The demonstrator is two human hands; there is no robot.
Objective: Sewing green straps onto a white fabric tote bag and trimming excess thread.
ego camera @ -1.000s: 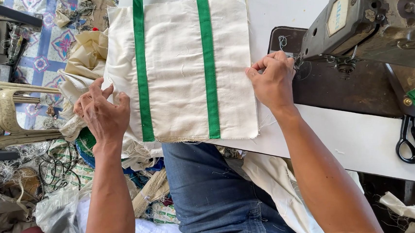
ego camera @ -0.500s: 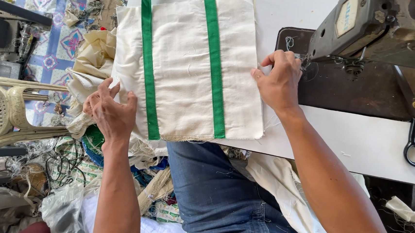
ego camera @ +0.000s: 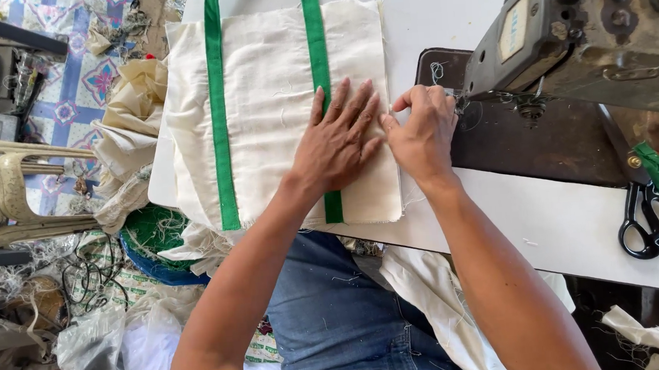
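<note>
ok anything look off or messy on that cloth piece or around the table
The cream cloth piece lies flat with its green stripes straight; loose threads fray from its near edge. It overhangs the white table on the left. Fabric scraps pile on the floor there. The scissors lie near the table's front edge.

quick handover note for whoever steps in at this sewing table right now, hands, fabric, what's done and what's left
Left hand: flat, fingers spread, pressing on the cream fabric panel, over its right green stripe.
Right hand: pinching the panel's right edge, beside the sewing machine; whether it grips cloth is hard to tell.
Panel lies on the white table, its left part hanging past the table edge; the left green stripe runs parallel.
Black scissors lie on the table at right.
Done: panel laid flat, both stripes on.
Left: right edge is not yet under the needle.
</note>
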